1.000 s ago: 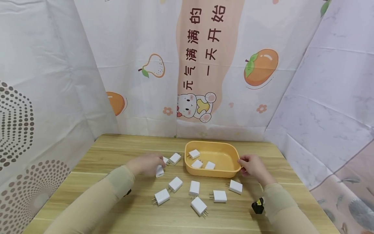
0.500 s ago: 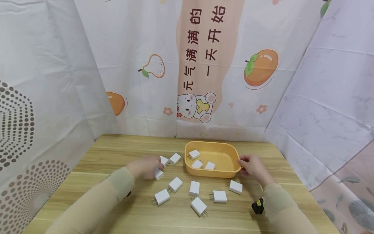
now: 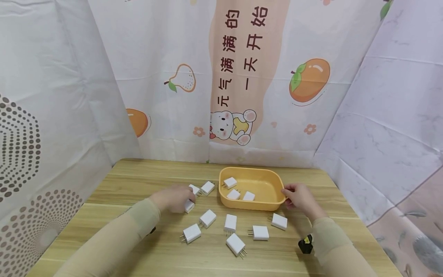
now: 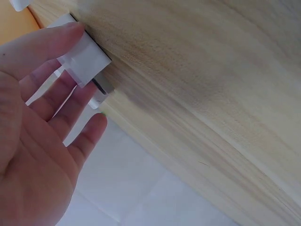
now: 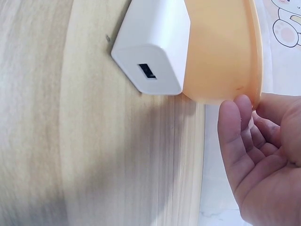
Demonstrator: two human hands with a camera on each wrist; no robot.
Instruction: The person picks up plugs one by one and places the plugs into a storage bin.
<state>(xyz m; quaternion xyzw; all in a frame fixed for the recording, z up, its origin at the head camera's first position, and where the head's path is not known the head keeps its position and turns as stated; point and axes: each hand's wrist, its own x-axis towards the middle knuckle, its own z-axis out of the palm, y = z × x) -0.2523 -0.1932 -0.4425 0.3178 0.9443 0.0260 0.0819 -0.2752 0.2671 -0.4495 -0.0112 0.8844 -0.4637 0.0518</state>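
My left hand point(image 3: 174, 197) is at the left of the table, its thumb and fingers pinching a white charger plug point(image 4: 84, 59). In the head view that plug point(image 3: 189, 206) shows just past the fingertips. A second charger plug point(image 3: 195, 189) lies close beyond them, partly hidden by the hand. My right hand point(image 3: 300, 198) grips the right end of a yellow-orange plastic bin point(image 3: 256, 205) by its rim, thumb and fingertips meeting there. Inside the bin, toward its left, lie a few charger plugs point(image 3: 230, 182). The right wrist view shows a charger plug point(image 5: 153, 61) with a USB port, beside the bin.
Several white charger plugs lie loose on the wooden table point(image 3: 166, 254) in front of the bin, such as one charger plug point(image 3: 235, 244) nearest me. Another charger plug point(image 3: 207, 188) sits left of the bin. Printed curtains point(image 3: 166, 123) enclose the table's back and sides.
My left hand has shifted slightly nearer me, and the plug at its fingertips has turned a little. More of the plug beyond is uncovered. The right hand and bin stay put.
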